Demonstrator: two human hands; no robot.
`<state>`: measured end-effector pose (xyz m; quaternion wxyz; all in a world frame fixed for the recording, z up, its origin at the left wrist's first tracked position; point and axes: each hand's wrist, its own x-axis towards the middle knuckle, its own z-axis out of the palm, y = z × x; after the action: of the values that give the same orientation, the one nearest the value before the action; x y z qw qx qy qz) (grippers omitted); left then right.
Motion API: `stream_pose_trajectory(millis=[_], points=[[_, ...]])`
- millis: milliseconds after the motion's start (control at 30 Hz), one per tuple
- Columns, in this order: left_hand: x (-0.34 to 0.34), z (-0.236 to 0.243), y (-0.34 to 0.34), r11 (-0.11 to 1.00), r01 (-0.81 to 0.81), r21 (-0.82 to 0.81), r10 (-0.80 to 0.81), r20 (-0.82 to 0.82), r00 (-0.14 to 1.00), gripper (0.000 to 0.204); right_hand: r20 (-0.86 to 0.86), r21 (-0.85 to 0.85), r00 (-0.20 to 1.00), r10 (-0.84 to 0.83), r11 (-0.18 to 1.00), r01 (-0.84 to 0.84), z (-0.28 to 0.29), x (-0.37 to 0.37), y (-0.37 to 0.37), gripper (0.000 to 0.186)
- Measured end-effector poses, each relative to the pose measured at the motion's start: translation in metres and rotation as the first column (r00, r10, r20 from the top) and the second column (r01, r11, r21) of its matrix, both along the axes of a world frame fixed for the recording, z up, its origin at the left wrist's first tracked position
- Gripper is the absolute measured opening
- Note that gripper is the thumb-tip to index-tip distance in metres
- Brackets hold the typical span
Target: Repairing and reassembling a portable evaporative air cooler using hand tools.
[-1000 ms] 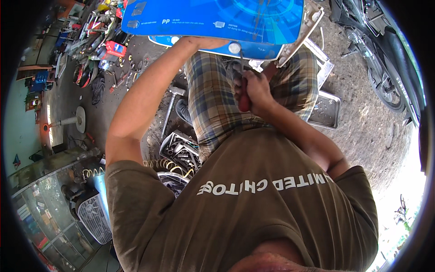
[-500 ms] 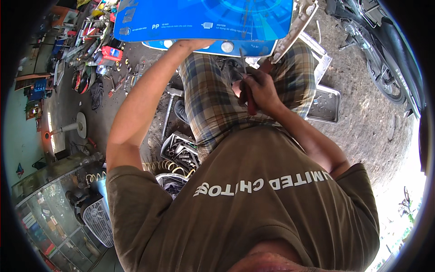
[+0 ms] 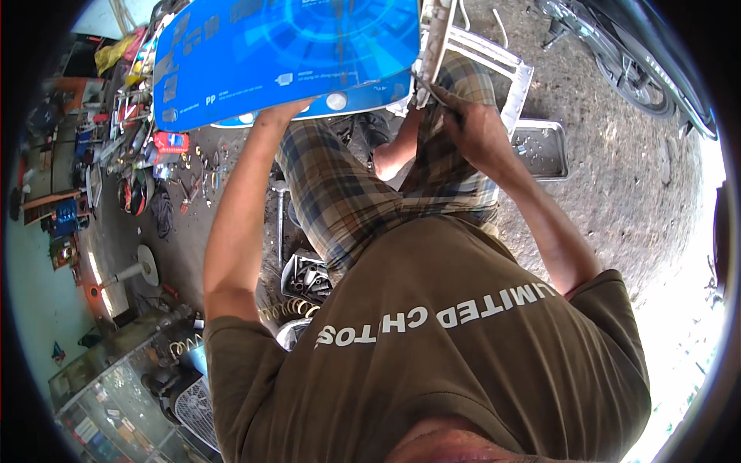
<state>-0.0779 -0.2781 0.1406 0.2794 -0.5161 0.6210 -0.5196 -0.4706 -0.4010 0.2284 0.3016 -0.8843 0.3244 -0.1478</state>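
Note:
My left hand [image 3: 284, 110] grips the lower edge of a large blue printed panel [image 3: 231, 69], its fingers hidden behind it. Under the panel's near edge shows a second blue surface with round white spots [image 3: 336, 101]. At the panel's right corner, my right hand [image 3: 472, 127] is closed on a slim dark metal tool [image 3: 434, 90], most of which the hand hides. The tool's tip is at the end of a dirty whitish frame piece [image 3: 434, 38]; I cannot tell whether it touches. Both things sit above my knees in plaid shorts.
A white slatted frame [image 3: 505, 65] and a metal tray [image 3: 544, 147] stand right of my leg. Further right is a motorcycle [image 3: 629, 69]. Left of me lie a long-handled metal tool [image 3: 280, 224], a box of sockets [image 3: 309, 276] and scattered parts with a red container [image 3: 171, 143].
The blue panel and my left hand have shifted left and down in view, the panel now tilted. My right hand has moved from my lap up to the panel's right corner.

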Motion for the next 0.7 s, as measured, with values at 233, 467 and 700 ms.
stream_pose_trajectory(millis=[233,467,700], points=[[-0.041,0.033,-0.004,0.985,0.047,-0.165,-0.171,-0.966,0.195,0.037,-0.046,-0.048,0.994,-0.096,0.994,0.094,-0.007,-0.003,0.005,0.037],[-0.059,0.039,-0.009,1.000,-0.009,-0.009,-0.010,-0.987,-0.158,0.039,-0.087,-0.025,0.987,-0.132,0.991,0.130,0.001,0.000,0.015,0.038],[-0.095,0.033,-0.037,0.969,0.086,-0.233,-0.217,-0.962,-0.164,0.025,-0.018,-0.009,0.996,-0.084,0.996,0.084,-0.004,0.005,0.018,0.044]])
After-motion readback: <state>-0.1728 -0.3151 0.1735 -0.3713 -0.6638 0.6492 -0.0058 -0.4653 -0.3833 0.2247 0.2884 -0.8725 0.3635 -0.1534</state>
